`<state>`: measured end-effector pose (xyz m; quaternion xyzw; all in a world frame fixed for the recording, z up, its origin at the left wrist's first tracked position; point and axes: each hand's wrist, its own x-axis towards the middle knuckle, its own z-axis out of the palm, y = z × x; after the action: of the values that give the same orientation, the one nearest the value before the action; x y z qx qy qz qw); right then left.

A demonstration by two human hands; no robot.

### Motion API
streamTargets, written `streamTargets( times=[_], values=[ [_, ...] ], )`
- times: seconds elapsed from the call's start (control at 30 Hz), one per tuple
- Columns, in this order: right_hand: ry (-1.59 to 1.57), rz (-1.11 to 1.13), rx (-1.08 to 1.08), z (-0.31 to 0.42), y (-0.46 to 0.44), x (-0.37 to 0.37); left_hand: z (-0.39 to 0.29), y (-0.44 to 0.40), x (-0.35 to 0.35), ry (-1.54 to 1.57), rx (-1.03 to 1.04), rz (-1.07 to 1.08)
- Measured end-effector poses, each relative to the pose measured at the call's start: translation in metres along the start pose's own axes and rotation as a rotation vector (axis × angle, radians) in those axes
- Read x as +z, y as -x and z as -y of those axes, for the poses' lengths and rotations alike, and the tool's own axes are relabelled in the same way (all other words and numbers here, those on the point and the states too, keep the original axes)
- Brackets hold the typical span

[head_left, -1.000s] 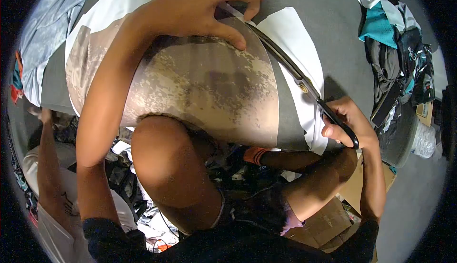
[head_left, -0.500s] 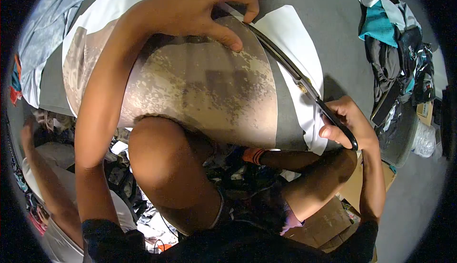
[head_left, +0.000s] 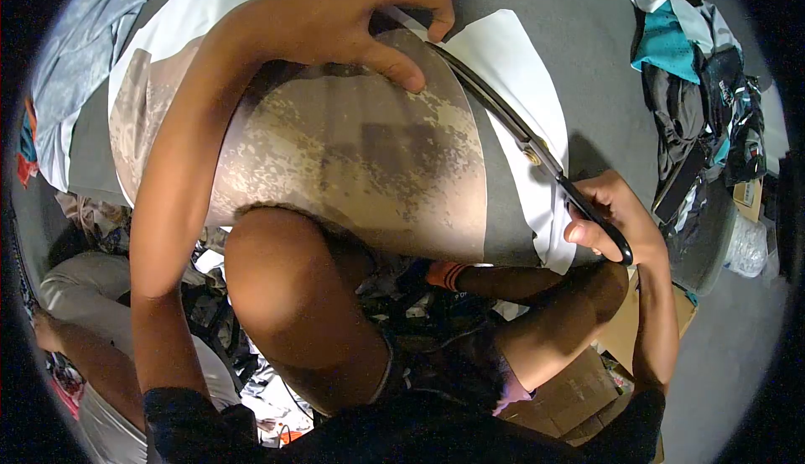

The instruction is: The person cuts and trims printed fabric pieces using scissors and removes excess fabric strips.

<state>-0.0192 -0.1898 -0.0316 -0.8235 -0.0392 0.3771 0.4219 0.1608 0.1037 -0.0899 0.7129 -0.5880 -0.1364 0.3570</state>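
A camouflage-print fabric piece (head_left: 360, 153) with white margins lies across the grey table (head_left: 599, 86) in front of me. My left hand (head_left: 377, 23) rests on its upper part, thumb and fingers spread apart. In my right hand (head_left: 616, 216) are long scissors (head_left: 537, 149) with black handles, my fingers wrapped round the grips. Their blades look nearly closed and point up and left along the fabric's right edge, the tips close to my left fingers. To the right of the blades lies a white fabric strip (head_left: 537, 86), apart from the camouflage print lower down.
A pile of teal, black and grey garments (head_left: 696, 86) sits at the right. Grey-blue fabric (head_left: 84, 53) is at the upper left. Another person's arm (head_left: 101, 372) shows at lower left. Cardboard (head_left: 570, 393) and more cloth lie below, around my legs.
The other person's arm at the lower left has moved down. My hands, the scissors and the fabric have hardly moved.
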Motion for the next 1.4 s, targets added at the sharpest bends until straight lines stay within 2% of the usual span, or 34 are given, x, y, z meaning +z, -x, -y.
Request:
streamTargets(
  times=[0.53, 0.63, 0.73, 0.9, 1.03, 1.3, 1.4],
  values=[
    [-0.037, 0.011, 0.027, -0.003, 0.002, -0.003, -0.007, -0.001, -0.003, -0.023, -0.006, 0.016],
    [-0.037, 0.09, 0.094, -0.009, 0.005, -0.009, -0.013, 0.001, -0.004, 0.026, -0.044, -0.034],
    [0.0, 0.026, 0.04, -0.009, 0.003, -0.008, 0.005, 0.003, 0.001, 0.317, -0.104, -0.051],
    [0.023, 0.036, 0.082, 0.002, -0.01, -0.012, 0.006, 0.004, 0.0, 0.141, -0.059, -0.026],
    [0.028, 0.015, 0.067, 0.004, -0.013, -0.013, 0.002, 0.002, -0.004, 0.114, -0.107, 0.016],
    [0.036, 0.004, 0.015, 0.002, -0.015, -0.009, 0.005, 0.003, -0.002, 0.071, 0.001, -0.026],
    [0.026, 0.011, -0.014, 0.002, -0.017, -0.009, 0.004, 0.003, -0.003, 0.107, -0.049, -0.004]
  ],
)
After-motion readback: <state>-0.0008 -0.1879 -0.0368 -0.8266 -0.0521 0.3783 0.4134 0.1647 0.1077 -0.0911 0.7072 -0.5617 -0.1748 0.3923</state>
